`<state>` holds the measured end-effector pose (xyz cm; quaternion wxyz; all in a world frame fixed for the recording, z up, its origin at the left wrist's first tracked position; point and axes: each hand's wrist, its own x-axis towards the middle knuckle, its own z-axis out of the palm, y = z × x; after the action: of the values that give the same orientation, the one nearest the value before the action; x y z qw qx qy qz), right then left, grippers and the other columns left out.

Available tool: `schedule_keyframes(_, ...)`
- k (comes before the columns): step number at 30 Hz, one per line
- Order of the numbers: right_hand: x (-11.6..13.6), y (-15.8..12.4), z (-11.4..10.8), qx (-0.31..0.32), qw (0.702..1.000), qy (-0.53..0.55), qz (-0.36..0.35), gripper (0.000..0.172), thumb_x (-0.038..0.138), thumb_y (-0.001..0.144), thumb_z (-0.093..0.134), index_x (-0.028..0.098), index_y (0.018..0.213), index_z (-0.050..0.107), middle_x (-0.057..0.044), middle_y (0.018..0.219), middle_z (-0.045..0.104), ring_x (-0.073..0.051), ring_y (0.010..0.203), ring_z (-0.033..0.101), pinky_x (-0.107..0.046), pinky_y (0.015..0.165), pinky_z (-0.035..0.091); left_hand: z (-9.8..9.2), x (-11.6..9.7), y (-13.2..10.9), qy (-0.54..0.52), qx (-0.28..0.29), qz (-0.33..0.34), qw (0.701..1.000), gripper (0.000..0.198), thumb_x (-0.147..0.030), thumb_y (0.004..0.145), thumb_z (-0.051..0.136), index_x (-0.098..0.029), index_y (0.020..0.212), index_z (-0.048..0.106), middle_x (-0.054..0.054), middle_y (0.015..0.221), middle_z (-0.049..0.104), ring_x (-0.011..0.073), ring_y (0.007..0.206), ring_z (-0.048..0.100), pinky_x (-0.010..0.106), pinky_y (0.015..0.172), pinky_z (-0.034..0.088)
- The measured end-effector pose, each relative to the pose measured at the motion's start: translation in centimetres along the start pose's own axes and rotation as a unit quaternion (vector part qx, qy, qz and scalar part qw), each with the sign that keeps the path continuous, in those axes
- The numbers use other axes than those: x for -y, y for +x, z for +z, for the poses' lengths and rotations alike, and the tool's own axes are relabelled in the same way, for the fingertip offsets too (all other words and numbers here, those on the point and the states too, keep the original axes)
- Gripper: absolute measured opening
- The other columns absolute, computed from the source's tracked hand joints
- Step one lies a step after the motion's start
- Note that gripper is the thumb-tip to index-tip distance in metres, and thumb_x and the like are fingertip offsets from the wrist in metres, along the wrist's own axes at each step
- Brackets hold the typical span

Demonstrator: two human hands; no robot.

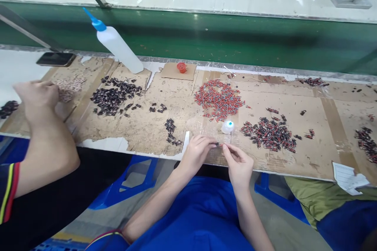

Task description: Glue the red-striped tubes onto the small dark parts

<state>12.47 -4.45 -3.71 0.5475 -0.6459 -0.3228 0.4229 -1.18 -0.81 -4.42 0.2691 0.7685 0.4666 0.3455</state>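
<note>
My left hand (196, 153) pinches a small black part (217, 144) at the table's front edge. Opposite it, my right hand (240, 168) pinches a tiny red piece (221, 144) against the black part's end; whether the two are joined is too small to tell. Just beyond my fingers sits a small white rounded container with a blue spot (227, 127). Behind it lies a heap of red-and-silver pieces (218, 100). To the right is a pile of black-and-red parts (269, 134). Left of my hands, a short row of black parts (171, 129) rests on the cardboard.
A co-worker's arm (47, 137) reaches over pale pieces (70, 88) at left, near a black heap (113, 96). A white squeeze bottle (120, 49), a phone (55, 59) and a red cup (182, 67) stand farther back. Torn paper (347, 176) overhangs the front edge.
</note>
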Motion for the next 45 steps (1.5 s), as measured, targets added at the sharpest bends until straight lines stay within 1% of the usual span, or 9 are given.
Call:
schedule_keyframes(8,0.2,0.0,-0.1,0.036,0.999,0.000,-0.027,0.018,0.035,0.074,0.072,0.018,0.078,0.076,-0.007,0.083,0.075,-0.021,0.076,0.071,-0.032,0.069,0.061,-0.2,-0.8,-0.1,-0.063,-0.038,0.035,0.997,0.014,-0.019,0.090,0.058,-0.021,0.092,0.072,0.005,0.083,0.075,0.0184,0.079,0.065,0.033,0.074,0.054)
schedule_keyframes(12,0.2,-0.3,0.2,0.042,0.999,0.023,-0.007,0.019,0.036,0.074,0.072,0.018,0.077,0.075,-0.006,0.082,0.076,-0.020,0.074,0.071,-0.032,0.070,0.061,-0.4,-1.0,0.0,-0.104,-0.053,0.027,0.993,0.014,-0.018,0.089,0.059,-0.020,0.092,0.073,0.005,0.082,0.075,0.0176,0.077,0.064,0.031,0.070,0.054)
schedule_keyframes(17,0.2,-0.4,0.4,0.034,0.999,0.038,-0.016,0.018,0.035,0.073,0.073,0.017,0.077,0.074,-0.006,0.081,0.077,-0.021,0.076,0.072,-0.034,0.074,0.060,-0.7,-1.2,0.4,-0.186,-0.027,-0.037,0.981,0.013,-0.024,0.088,0.062,-0.022,0.089,0.075,0.005,0.081,0.075,0.0183,0.079,0.065,0.032,0.072,0.054)
schedule_keyframes(21,0.3,-0.3,0.2,0.027,0.998,0.016,-0.056,0.016,0.032,0.075,0.071,0.018,0.079,0.075,-0.007,0.083,0.077,-0.021,0.078,0.072,-0.035,0.076,0.060,-0.8,-1.2,0.4,-0.270,0.007,-0.110,0.957,0.012,-0.026,0.083,0.067,-0.021,0.090,0.076,0.007,0.088,0.075,0.0198,0.085,0.067,0.033,0.079,0.054)
schedule_keyframes(24,0.2,-0.3,0.0,0.031,0.996,-0.003,-0.087,0.013,0.030,0.077,0.070,0.018,0.079,0.075,-0.007,0.083,0.076,-0.021,0.079,0.072,-0.035,0.076,0.060,-0.8,-1.4,0.4,-0.303,0.017,-0.149,0.941,0.013,-0.023,0.081,0.068,-0.021,0.090,0.076,0.007,0.091,0.075,0.0198,0.088,0.067,0.033,0.082,0.054)
schedule_keyframes(32,-0.2,-0.2,-0.3,0.033,0.991,-0.024,-0.126,0.009,0.025,0.079,0.068,0.020,0.081,0.075,-0.006,0.085,0.076,-0.020,0.079,0.072,-0.034,0.076,0.059,-1.2,-2.1,0.6,-0.297,0.022,-0.164,0.940,0.013,-0.020,0.079,0.067,-0.021,0.089,0.076,0.006,0.090,0.075,0.0184,0.088,0.066,0.031,0.083,0.053)
schedule_keyframes(38,-0.2,-0.3,-0.2,0.036,0.994,-0.013,-0.107,0.009,0.027,0.078,0.070,0.020,0.080,0.075,-0.006,0.083,0.076,-0.019,0.076,0.072,-0.032,0.073,0.060,-0.9,-2.4,0.7,-0.271,0.014,-0.210,0.939,0.012,-0.020,0.076,0.065,-0.019,0.083,0.074,0.005,0.084,0.071,0.0183,0.084,0.066,0.031,0.079,0.053)
schedule_keyframes(43,-0.4,-0.1,-0.3,0.043,0.997,0.045,-0.047,0.023,0.031,0.071,0.076,0.019,0.091,0.074,-0.006,0.078,0.076,-0.019,0.069,0.073,-0.030,0.067,0.061,-0.8,-2.5,0.6,-0.285,0.007,-0.230,0.930,0.012,-0.018,0.073,0.064,-0.018,0.082,0.073,0.006,0.085,0.070,0.0184,0.084,0.065,0.030,0.080,0.052)
schedule_keyframes(45,-0.5,0.1,-0.4,0.053,0.996,0.060,-0.042,0.023,0.030,0.070,0.077,0.019,0.091,0.074,-0.005,0.077,0.076,-0.018,0.068,0.073,-0.030,0.066,0.061,-0.8,-2.4,0.5,-0.303,0.011,-0.234,0.924,0.012,-0.018,0.073,0.064,-0.016,0.082,0.073,0.006,0.085,0.070,0.0185,0.083,0.066,0.030,0.080,0.053)
